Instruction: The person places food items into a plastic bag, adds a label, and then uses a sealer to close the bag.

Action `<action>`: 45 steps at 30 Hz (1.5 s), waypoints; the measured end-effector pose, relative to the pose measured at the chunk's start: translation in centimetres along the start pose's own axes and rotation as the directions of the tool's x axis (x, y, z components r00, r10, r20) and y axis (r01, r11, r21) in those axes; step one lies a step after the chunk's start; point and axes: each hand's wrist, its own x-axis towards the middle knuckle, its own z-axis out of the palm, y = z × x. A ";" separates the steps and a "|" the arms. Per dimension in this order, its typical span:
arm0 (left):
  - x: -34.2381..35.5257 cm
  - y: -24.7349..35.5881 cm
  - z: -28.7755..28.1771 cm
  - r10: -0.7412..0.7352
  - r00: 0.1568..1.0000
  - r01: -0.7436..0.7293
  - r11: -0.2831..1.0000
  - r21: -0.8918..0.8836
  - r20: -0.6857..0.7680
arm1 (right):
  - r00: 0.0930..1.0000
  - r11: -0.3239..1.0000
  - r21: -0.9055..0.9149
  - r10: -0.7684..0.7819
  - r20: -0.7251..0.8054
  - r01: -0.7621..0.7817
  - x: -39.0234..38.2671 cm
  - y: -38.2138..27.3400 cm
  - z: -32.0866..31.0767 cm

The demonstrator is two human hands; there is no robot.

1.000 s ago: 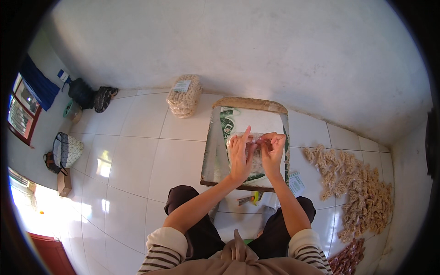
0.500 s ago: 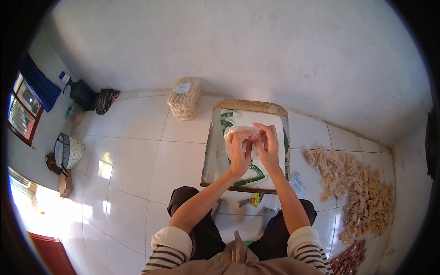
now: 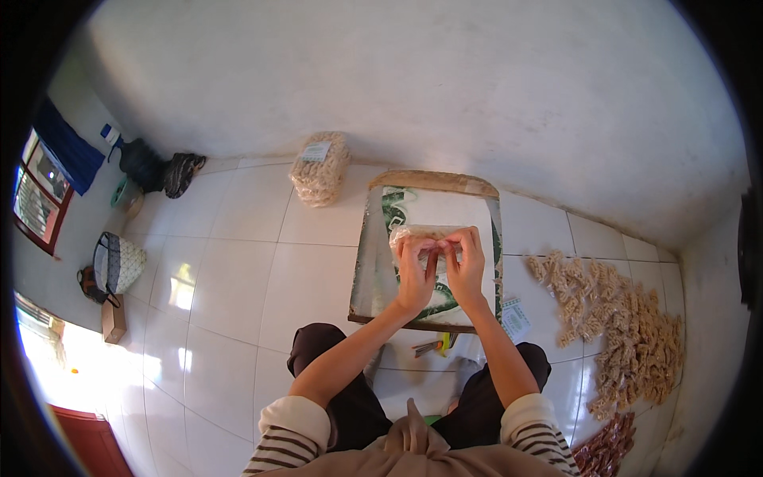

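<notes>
A clear plastic bag [image 3: 407, 232] with pale contents lies across a low table [image 3: 373, 262] covered in white and green sheeting. My left hand [image 3: 416, 278] has its fingers closed on the near edge of the bag. Beside it, my right hand [image 3: 466, 266] pinches the same edge, and the fingertips of both hands meet there. My fingers hide the exact part of the plastic between them.
Stacked bags of pale snacks [image 3: 320, 171] stand by the wall, left of the table. On the right, a spread of small beige packets [image 3: 628, 334] covers the tiles, with reddish packets [image 3: 608, 449] nearer me. Printed sheets [image 3: 515, 318] and a yellow-handled tool [image 3: 447, 343] lie close by.
My right hand has come down and its fingers have closed toward the left hand on the bag's edge. The bag looks flatter and drawn toward me.
</notes>
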 end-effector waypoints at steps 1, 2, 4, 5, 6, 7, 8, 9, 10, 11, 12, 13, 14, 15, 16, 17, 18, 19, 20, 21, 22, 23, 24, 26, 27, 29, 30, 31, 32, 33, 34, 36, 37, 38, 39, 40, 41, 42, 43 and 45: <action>0.0 0.1 0.0 -0.025 1.000 0.025 1.000 0.005 0.005 | 1.000 0.999 -0.030 -0.015 -0.014 0.014 0.0 -0.2 0.0; -0.1 0.1 -0.1 -0.022 1.000 0.022 1.000 0.010 0.011 | 1.000 1.000 -0.004 0.000 -0.013 0.000 0.1 -0.4 0.0; 0.1 0.3 -0.2 -0.017 1.000 0.017 1.000 0.019 0.022 | 1.000 0.998 0.048 0.027 -0.009 -0.026 0.4 -0.6 -0.1; 0.3 0.4 -0.3 0.015 0.999 -0.017 0.999 0.037 0.031 | 0.999 0.998 0.055 0.042 0.010 -0.042 0.5 -0.6 -0.2; 0.6 0.6 -0.4 0.048 0.998 -0.050 0.997 0.056 0.040 | 0.998 0.996 0.062 0.057 0.029 -0.059 0.6 -0.5 -0.3; 0.7 0.6 -0.6 0.080 0.995 -0.083 0.994 0.077 0.051 | 0.996 0.995 0.071 0.073 0.048 -0.077 0.7 -0.5 -0.3; 0.6 0.6 -0.7 0.062 0.996 -0.066 0.996 0.067 0.059 | 0.993 0.991 0.093 0.095 0.063 -0.101 0.9 -0.6 -0.4; 0.6 0.5 -0.7 0.045 0.997 -0.049 0.997 0.056 0.066 | 0.990 0.986 0.113 0.117 0.078 -0.126 1.1 -0.7 -0.4; 0.7 0.7 -0.8 0.026 0.997 -0.030 0.999 0.045 0.077 | 0.986 0.979 0.133 0.142 0.093 -0.153 1.2 -0.7 -0.5; 0.8 1.0 -0.7 -0.008 0.999 0.006 1.000 0.029 0.052 | 0.981 0.972 0.148 0.169 0.100 -0.182 1.3 -0.6 -0.5; 0.9 1.3 -0.5 -0.042 0.999 0.042 0.999 0.011 0.028 | 0.975 0.964 0.162 0.195 0.106 -0.211 1.4 -0.5 -0.6; 1.2 1.7 -0.4 -0.075 0.997 0.075 0.997 -0.008 0.003 | 0.969 0.955 0.176 0.220 0.113 -0.237 1.5 -0.4 -0.6; 1.4 1.7 -0.4 -0.038 0.999 0.037 0.999 0.030 0.027 | 0.969 0.956 0.172 0.220 0.113 -0.237 1.5 -0.4 -0.7; 1.7 1.7 -0.6 -0.001 0.999 -0.003 0.998 0.066 0.052 | 0.969 0.957 0.169 0.220 0.112 -0.236 1.5 -0.4 -0.8; 1.8 1.6 -0.7 0.035 0.996 -0.043 0.994 0.103 0.078 | 0.969 0.958 0.166 0.219 0.112 -0.236 1.5 -0.4 -0.7; 1.9 1.6 -0.8 0.029 0.996 -0.038 0.993 0.115 0.082 | 0.970 0.958 0.167 0.219 0.110 -0.235 1.5 -0.4 -0.7; 2.0 1.7 -0.8 0.023 0.996 -0.034 0.991 0.127 0.086 | 0.970 0.958 0.168 0.218 0.109 -0.234 1.5 -0.4 -0.7; 2.0 1.8 -0.8 0.016 0.996 -0.029 0.990 0.138 0.090 | 0.970 0.958 0.168 0.218 0.107 -0.233 1.6 -0.4 -0.7; 2.0 2.0 -0.7 -0.008 0.996 -0.003 0.993 0.122 0.090 | 0.969 0.953 0.182 0.224 0.103 -0.240 1.5 -0.4 -0.8; 2.0 2.2 -0.6 -0.033 0.995 0.024 0.994 0.105 0.091 | 0.968 0.949 0.196 0.231 0.099 -0.247 1.5 -0.3 -0.8; 2.1 2.3 -0.5 -0.058 0.994 0.049 0.995 0.090 0.090 | 0.967 0.944 0.212 0.237 0.096 -0.252 1.5 -0.3 -0.9; 2.1 2.2 -0.6 -0.015 0.995 0.002 0.992 0.128 0.104 | 0.967 0.945 0.208 0.236 0.094 -0.251 1.5 -0.2 -0.9; 2.2 1.9 -0.7 0.027 0.993 -0.047 0.985 0.165 0.119 | 0.967 0.947 0.204 0.236 0.092 -0.250 1.4 -0.1 -0.8; 2.2 1.7 -0.7 0.066 0.988 -0.092 0.977 0.190 0.141 | 0.969 0.950 0.191 0.234 0.083 -0.246 1.4 -0.1 -0.8; 2.1 1.6 -0.8 0.064 0.987 -0.090 0.980 0.179 0.146 | 0.970 0.953 0.181 0.232 0.076 -0.242 1.4 -0.1 -0.7; 2.1 1.7 -0.7 0.050 0.987 -0.073 0.986 0.149 0.150 | 0.973 0.959 0.165 0.225 0.061 -0.232 1.4 -0.2 -0.7; 2.0 1.9 -0.7 0.038 0.988 -0.058 0.989 0.133 0.148 | 0.974 0.961 0.161 0.219 0.054 -0.225 1.5 -0.3 -0.7; 2.0 2.0 -0.8 0.027 0.989 -0.044 0.992 0.118 0.145 | 0.976 0.963 0.158 0.213 0.047 -0.217 1.5 -0.5 -0.7; 2.0 2.0 -0.8 0.015 0.990 -0.030 0.994 0.106 0.139 | 0.973 0.962 0.149 0.224 0.053 -0.230 1.6 -0.5 -0.7; 1.9 2.1 -0.7 0.004 0.991 -0.017 0.996 0.093 0.132 | 0.970 0.960 0.139 0.235 0.059 -0.242 1.6 -0.4 -0.7; 2.0 2.2 -0.8 -0.008 0.992 -0.002 0.997 0.080 0.126 | 0.967 0.958 0.130 0.248 0.065 -0.254 1.7 -0.5 -0.6; 2.2 2.0 -0.9 -0.040 0.991 0.030 0.997 0.077 0.128 | 0.963 0.956 0.124 0.259 0.079 -0.268 2.2 -0.9 -0.8; 2.4 2.1 -0.9 -0.056 0.990 0.047 0.996 0.072 0.129 | 0.960 0.954 0.118 0.265 0.086 -0.274 2.5 -1.2 -0.9; 2.5 2.2 -0.9 -0.061 0.990 0.053 0.997 0.062 0.126 | 0.961 0.960 0.088 0.259 0.092 -0.267 2.6 -1.2 -1.1; 2.6 2.3 -0.8 -0.066 0.990 0.060 0.997 0.051 0.124 | 0.962 0.964 0.057 0.254 0.099 -0.260 2.7 -1.2 -1.3; 2.6 2.3 -0.9 -0.072 0.990 0.067 0.997 0.044 0.121 | 0.962 0.967 0.029 0.249 0.107 -0.254 2.9 -1.5 -1.4; 2.7 2.2 -0.9 -0.079 0.990 0.074 0.996 0.049 0.120 | 0.952 0.956 0.044 0.283 0.113 -0.290 3.0 -1.9 -1.6; 2.7 2.2 -0.9 -0.087 0.989 0.081 0.995 0.054 0.118 | 0.941 0.944 0.059 0.317 0.118 -0.325 3.3 -2.5 -1.8; 2.7 2.1 -0.9 -0.093 0.989 0.087 0.994 0.060 0.117 | 0.929 0.930 0.075 0.350 0.124 -0.360 3.5 -3.1 -2.0; 2.7 2.1 -1.0 -0.099 0.989 0.095 0.995 0.042 0.110 | 0.909 0.918 0.024 0.388 0.151 -0.396 3.6 -3.7 -2.1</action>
